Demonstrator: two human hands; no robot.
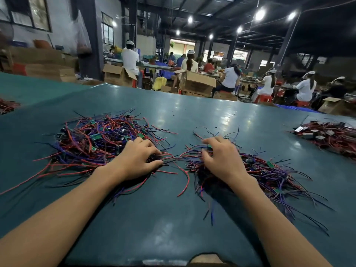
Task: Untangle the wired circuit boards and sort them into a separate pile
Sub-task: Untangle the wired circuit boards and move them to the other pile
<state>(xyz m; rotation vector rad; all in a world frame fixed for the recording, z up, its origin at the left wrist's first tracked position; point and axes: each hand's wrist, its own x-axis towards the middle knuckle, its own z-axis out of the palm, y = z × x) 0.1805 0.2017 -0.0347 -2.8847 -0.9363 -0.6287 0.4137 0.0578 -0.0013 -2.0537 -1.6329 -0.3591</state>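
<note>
Pinching wires [167, 158] at the right edge of the tangle [96, 139], the left hand [137, 160] is nearer; the right hand [221, 159] rests bent-fingered on the pile [269, 174] right of it, grip unclear.

This is a factory assembly hall. A high, dark metal roof [221, 8] carries bright lamps [260, 14] over one wide open floor. Workers [130, 60] in white tops and white caps sit in rows on red stools [263, 98]. Open cardboard boxes [196, 83] stand on the floor beside them, with blue crates [296, 108] to the right. The near green bench [192, 112] bears loose heaps of wired boards [100, 137], and another heap [331, 137] lies at its far right.
</note>
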